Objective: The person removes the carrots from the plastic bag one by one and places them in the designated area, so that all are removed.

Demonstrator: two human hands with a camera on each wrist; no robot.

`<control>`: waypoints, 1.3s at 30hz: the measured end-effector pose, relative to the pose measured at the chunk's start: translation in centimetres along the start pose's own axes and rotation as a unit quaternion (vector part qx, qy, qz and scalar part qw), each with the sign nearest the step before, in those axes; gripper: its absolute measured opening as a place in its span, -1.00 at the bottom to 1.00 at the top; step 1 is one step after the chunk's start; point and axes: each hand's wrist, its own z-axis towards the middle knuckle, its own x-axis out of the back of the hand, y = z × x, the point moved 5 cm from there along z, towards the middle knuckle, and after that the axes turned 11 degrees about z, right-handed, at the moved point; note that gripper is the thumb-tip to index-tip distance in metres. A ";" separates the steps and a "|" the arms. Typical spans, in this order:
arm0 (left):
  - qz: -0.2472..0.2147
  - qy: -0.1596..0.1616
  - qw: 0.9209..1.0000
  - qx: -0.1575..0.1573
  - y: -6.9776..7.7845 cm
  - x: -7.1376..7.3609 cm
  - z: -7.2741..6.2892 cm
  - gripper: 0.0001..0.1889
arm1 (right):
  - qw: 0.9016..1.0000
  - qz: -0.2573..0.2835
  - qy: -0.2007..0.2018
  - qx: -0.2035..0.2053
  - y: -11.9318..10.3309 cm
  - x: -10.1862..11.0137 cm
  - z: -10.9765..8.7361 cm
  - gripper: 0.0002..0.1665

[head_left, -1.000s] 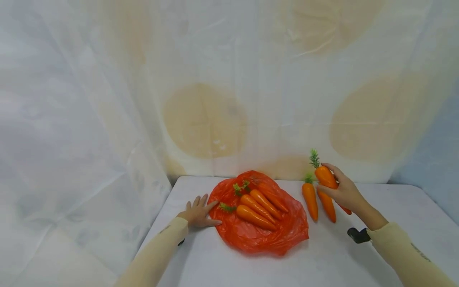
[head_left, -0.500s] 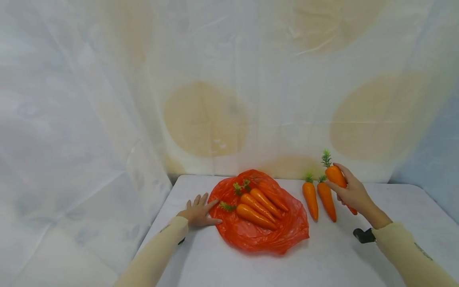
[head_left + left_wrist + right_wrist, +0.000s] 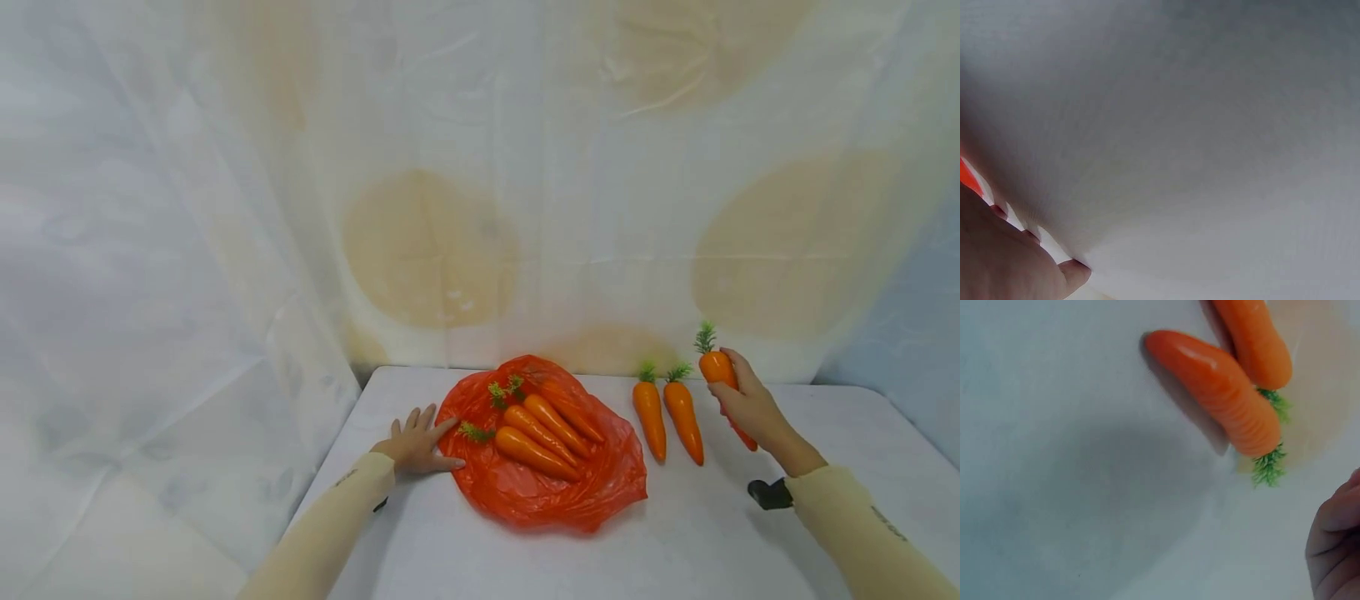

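Note:
My right hand (image 3: 750,408) holds an orange carrot (image 3: 718,367) with a green top, its tip slanting down toward the table on the right. Left of that hand, two carrots lie side by side: a nearer one (image 3: 684,423) and a farther one (image 3: 649,421); both also show in the right wrist view, where the held carrot is out of sight. With fingers spread, my left hand (image 3: 414,448) rests at the left edge of a red plastic bag (image 3: 540,504). Several carrots (image 3: 534,454) lie on the flattened bag. Only part of the left hand (image 3: 1010,262) appears in its wrist view.
Everything lies on a white table (image 3: 465,567). A pale curtain with tan round spots (image 3: 431,250) hangs right behind its far edge, and white sheeting (image 3: 150,375) hangs on the left.
My right hand has moved to the right with the carrot, away from the two lying carrots, and the nearer one's green top has come into view. My left hand stays put.

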 end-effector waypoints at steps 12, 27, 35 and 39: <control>0.000 0.001 1.000 0.003 -0.2 -0.1 0.4 0.01 | 0.997 -0.054 0.024 -0.047 2.8 1.1 0.4 0.00; -0.011 0.000 1.000 0.007 -0.2 0.0 0.7 0.01 | 0.991 -0.069 -0.029 -0.109 5.7 1.2 1.1 0.05; -0.016 -0.003 1.000 0.011 -0.1 -0.1 0.3 0.01 | 0.988 -0.071 -0.053 -0.126 6.8 1.3 1.6 0.00; -0.016 -0.004 1.000 0.011 -0.1 -0.2 0.5 0.01 | 0.986 -0.078 -0.058 -0.137 7.4 1.0 1.7 -0.04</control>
